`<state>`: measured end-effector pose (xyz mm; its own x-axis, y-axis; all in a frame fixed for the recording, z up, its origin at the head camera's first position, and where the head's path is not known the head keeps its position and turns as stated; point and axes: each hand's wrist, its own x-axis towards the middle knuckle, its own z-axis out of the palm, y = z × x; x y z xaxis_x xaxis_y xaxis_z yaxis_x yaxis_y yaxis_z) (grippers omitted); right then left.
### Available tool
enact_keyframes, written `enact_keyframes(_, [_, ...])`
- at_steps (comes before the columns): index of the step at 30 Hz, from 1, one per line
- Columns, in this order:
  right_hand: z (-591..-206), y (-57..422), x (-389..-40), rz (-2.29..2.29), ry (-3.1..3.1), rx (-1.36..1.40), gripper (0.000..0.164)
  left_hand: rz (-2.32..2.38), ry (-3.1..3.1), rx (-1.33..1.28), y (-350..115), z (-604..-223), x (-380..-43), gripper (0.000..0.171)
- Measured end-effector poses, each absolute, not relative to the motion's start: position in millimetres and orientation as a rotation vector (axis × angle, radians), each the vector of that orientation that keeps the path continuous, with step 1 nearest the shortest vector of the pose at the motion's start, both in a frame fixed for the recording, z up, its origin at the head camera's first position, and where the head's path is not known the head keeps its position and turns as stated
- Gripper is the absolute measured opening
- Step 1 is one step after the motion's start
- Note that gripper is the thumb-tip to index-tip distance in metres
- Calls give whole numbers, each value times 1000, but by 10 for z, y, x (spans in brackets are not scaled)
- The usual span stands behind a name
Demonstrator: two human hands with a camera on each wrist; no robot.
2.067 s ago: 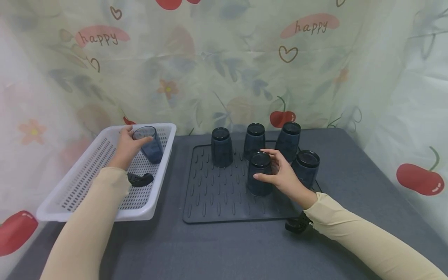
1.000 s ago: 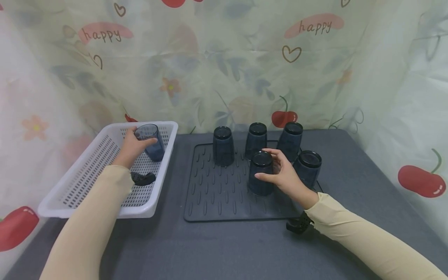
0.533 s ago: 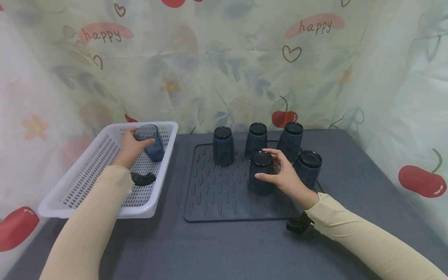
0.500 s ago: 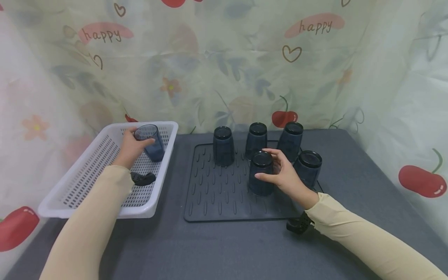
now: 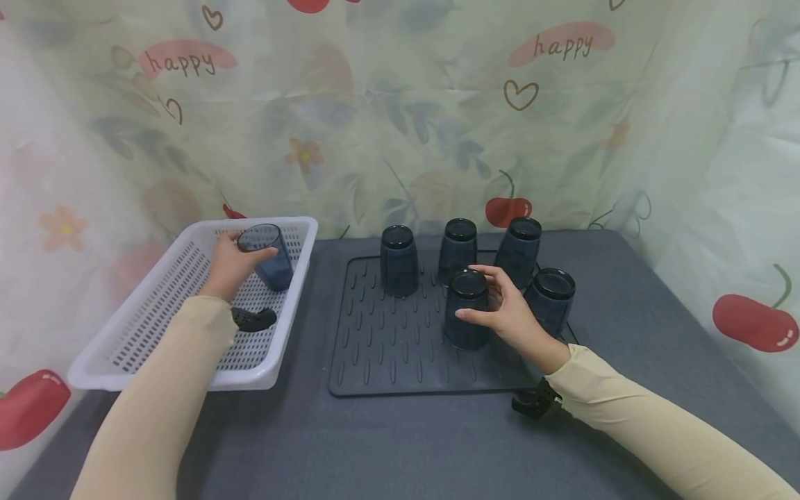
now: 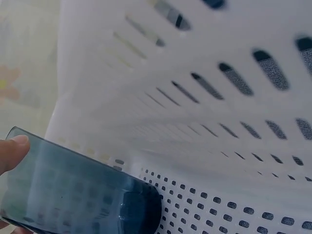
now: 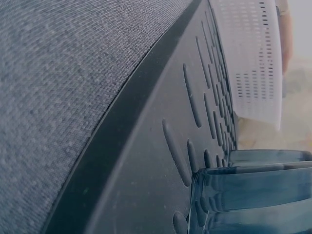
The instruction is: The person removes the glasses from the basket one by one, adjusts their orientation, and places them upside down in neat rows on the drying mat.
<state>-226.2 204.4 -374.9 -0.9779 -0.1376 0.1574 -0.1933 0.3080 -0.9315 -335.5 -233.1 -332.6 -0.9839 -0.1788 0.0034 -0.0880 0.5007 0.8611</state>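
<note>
My left hand [image 5: 232, 264] grips a blue-tinted drinking glass [image 5: 270, 262] near its rim, thumb on the near side. This glass stands mouth up and a little tilted inside the white perforated plastic basket [image 5: 290, 333]; in the left wrist view the glass [image 6: 83, 190] has its base close over the basket floor. On the black ribbed drying mat [image 5: 375, 354], my right hand [image 5: 509, 312] holds another dark blue glass [image 5: 462, 319], turned upside down, between thumb and fingers. The right wrist view shows this glass [image 7: 258, 200] with its rim at the mat, while the hand itself is hidden there.
More upside-down glasses surround my right hand: one at the back left [image 5: 398, 264], two behind, and one glass [image 5: 551, 298] at the right, partly covered by the hand. A grey cloth [image 5: 387, 451] covers the table. Patterned curtains [image 5: 350, 139] hang at the back and sides.
The head view has shifted slightly since the earliest frame. The glass in my left hand has tilted very slightly; my right hand and its glass stay in place on the mat.
</note>
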Motion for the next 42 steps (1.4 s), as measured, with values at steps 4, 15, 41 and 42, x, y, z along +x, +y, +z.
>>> enact_keyframes(4, [-3754, 2047, -2265, 1789, -2502, 313, 77, -1456, -2669, 235, -2337, -3321, -3346, 97])
enact_keyframes(15, [-3768, 2050, -2279, 1773, -2509, 315, 77, -1427, -2679, 287, -2341, -3312, -3334, 99])
enact_keyframes(41, [-3774, 2060, -2299, 1769, -2521, 330, 76, -1498, -2645, 320, -2322, -3292, -3297, 96])
enact_keyframes(42, [-3774, 2060, -2298, 1770, -2519, 331, 76, -1498, -2644, 320, -2322, -3291, -3301, 97])
